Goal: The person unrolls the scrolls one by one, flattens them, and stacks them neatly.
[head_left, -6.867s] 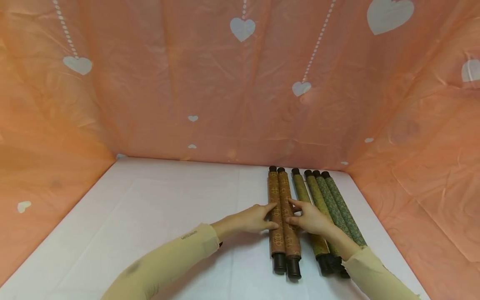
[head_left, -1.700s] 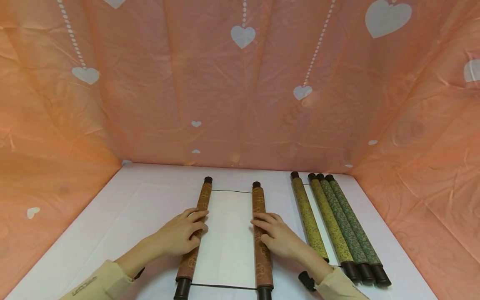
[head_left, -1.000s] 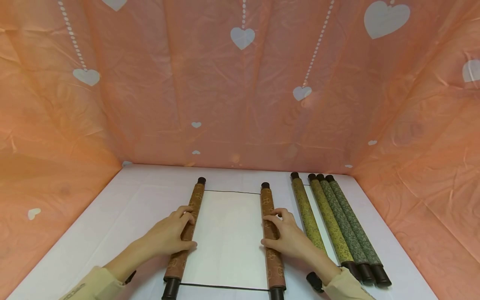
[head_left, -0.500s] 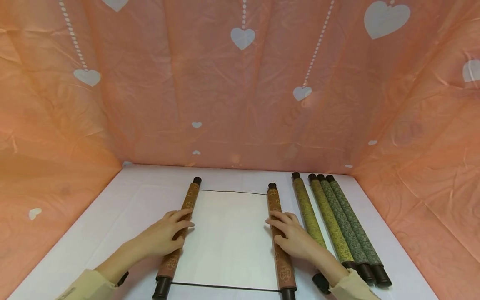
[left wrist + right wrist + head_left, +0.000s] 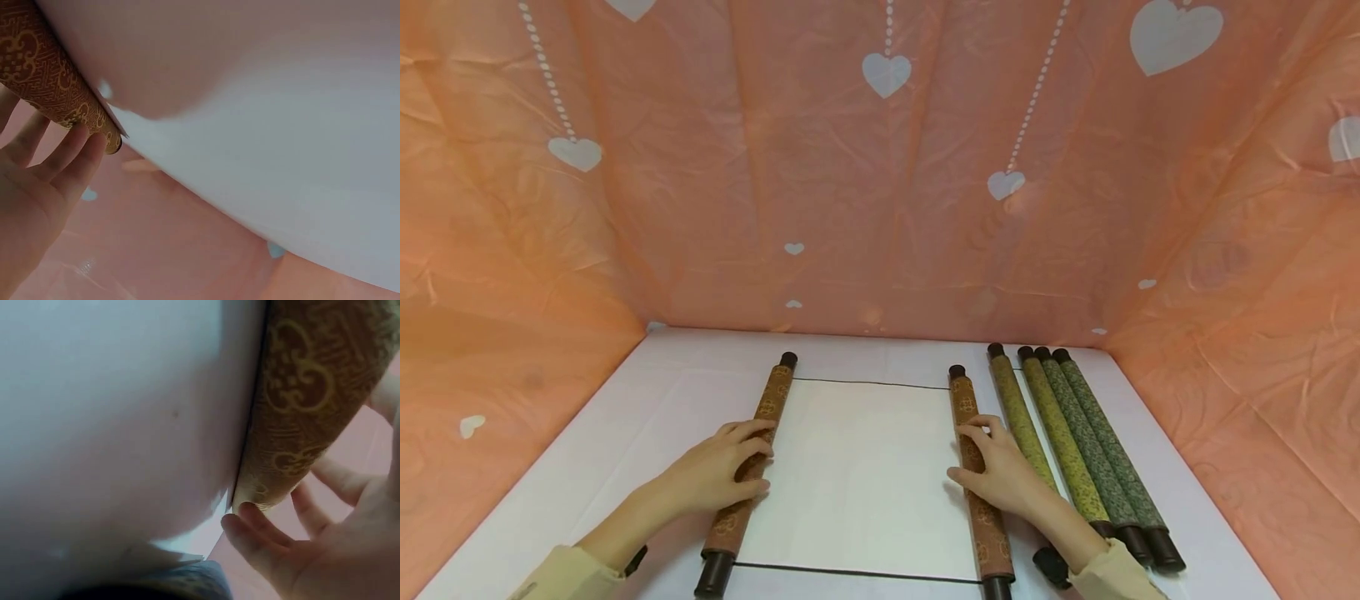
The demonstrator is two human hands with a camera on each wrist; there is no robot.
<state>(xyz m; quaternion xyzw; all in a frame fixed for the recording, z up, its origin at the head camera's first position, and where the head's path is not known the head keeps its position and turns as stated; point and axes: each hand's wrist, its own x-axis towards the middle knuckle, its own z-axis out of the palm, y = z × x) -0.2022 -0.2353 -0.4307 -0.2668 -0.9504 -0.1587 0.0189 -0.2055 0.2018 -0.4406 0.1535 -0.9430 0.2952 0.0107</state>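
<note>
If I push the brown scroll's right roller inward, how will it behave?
The right brown roller would probably roll rather than slide, since it is cylindrical. The white sheet joining it to the left brown roller looks thin, so it may buckle or wind up. The roller's patterned cover resembles woven fabric, so probably not slippery.

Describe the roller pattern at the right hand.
Brown roller, gold motifs; clearest in the right wrist view.

- Brown cylindrical cloth-like rollers (image 5: 987, 525): gold floral and fretwork figures.
- White rectangular paper-like sheet (image 5: 861, 475): thin dark edge lines.
- Olive-yellow cylindrical rollers (image 5: 1060, 442): fine dark speckles.
- Green cylindrical rollers (image 5: 1097, 433): pale mottling.
- Cylindrical end caps (image 5: 715, 575): blackish brown.
- Desk (image 5: 677, 383): white.
- Orange-pink sheet backdrop (image 5: 820, 183): white hearts, dotted strings.
</note>
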